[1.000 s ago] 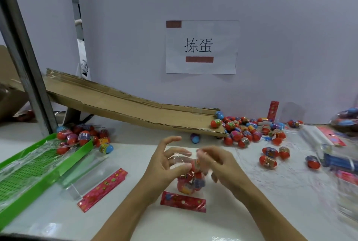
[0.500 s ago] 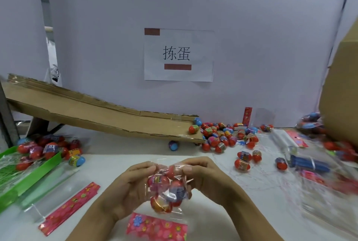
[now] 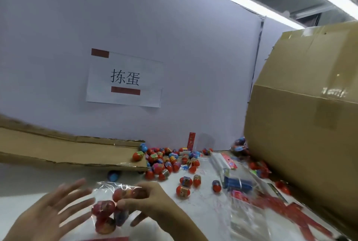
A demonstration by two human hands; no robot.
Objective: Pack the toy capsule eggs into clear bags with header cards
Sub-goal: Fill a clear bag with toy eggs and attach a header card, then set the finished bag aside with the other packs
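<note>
2 bare hands meet low in the view. The right hand [image 3: 155, 202] pinches the filled clear plastic bag [image 3: 110, 207] near its top, probably so that the about 4 red capsule eggs inside stay in. The left hand [image 3: 48, 215] is spread wide beside it and holds nothing. Many loose red and blue capsule eggs [image 3: 164, 161] lie at the end of the brown cardboard ramp [image 3: 77, 153].

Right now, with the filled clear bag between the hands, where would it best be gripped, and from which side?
Probably at the bag's gathered top, pinched from above. The eggs bulge the lower part into a lumpy, slippery mass, while the film above them is slack and collapses flat for a pinch. The right hand already holds it near that neck; the left hand is spread open beside it.
</note>
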